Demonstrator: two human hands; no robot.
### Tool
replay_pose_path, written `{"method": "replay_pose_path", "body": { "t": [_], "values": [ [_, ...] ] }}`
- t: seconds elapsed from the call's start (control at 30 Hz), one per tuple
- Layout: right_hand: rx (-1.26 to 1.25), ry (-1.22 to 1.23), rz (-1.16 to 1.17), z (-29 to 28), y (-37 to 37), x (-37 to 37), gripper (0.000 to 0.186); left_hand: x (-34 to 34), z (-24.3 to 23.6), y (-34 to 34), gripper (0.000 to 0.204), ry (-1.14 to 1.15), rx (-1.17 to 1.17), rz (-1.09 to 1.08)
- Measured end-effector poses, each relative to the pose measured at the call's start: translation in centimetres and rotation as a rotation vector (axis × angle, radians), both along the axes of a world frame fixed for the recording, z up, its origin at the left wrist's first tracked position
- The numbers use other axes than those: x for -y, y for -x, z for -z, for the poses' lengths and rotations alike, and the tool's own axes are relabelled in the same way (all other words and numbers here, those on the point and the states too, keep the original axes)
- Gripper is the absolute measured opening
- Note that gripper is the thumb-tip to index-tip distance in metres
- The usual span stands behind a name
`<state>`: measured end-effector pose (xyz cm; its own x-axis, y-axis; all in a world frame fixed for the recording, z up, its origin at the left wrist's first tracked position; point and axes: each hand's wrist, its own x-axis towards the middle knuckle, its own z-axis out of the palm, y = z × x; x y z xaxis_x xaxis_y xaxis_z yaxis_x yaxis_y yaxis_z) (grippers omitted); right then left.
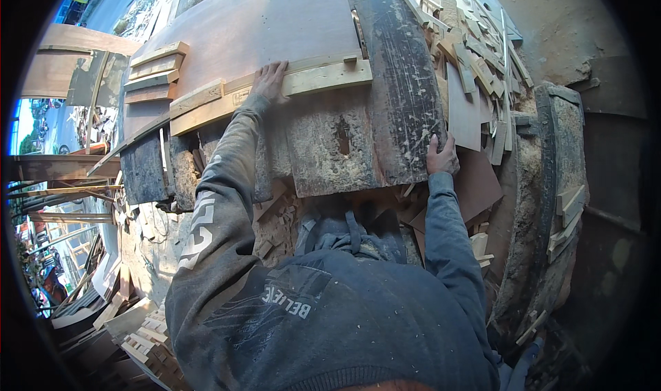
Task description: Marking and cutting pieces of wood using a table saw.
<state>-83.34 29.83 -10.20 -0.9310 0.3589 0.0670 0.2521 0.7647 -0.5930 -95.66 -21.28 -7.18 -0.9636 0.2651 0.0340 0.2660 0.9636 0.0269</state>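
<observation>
My left hand [270, 81] lies with its fingers stretched out across a long pale wooden strip [327, 78]. The strip sits along the near edge of a large plywood sheet [275, 22] on a rough, worn workbench [330, 160]. Over on the right, my right hand [442, 157] is curled at the near corner of a dark, scratched board [406, 81], thumb on its edge; some fingers are hidden. Left of my left hand, a short wood block [197, 98] rests on the strip. Several short wood pieces [155, 70] are stacked at the sheet's left side.
Offcuts [482, 60] are heaped beyond the bench on the right. A thick worn timber block [551, 205] stands farther right. Lower left holds a stack of small cut blocks [155, 343]. More scraps lie on the floor under the bench.
</observation>
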Motion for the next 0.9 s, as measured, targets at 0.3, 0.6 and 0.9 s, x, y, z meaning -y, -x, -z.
{"method": "replay_pose_path", "body": {
  "t": [0.3, 0.6, 0.9],
  "values": [
    [0.016, 0.022, 0.019, 0.1, 0.1, 0.0, 0.06, 0.4, -0.2, 3.9, 0.11, -0.027, 0.029, -0.014],
    [-0.024, 0.013, 0.038, 0.7, 0.1, 0.0, 0.06, 1.8, 0.3, 7.7, 0.108, -0.003, 0.013, -0.014],
    [-0.049, 0.037, 0.022, 0.5, 0.7, 0.4, 0.057, 4.4, 0.9, 12.9, 0.109, -0.003, 0.018, -0.032]
  ]
}}
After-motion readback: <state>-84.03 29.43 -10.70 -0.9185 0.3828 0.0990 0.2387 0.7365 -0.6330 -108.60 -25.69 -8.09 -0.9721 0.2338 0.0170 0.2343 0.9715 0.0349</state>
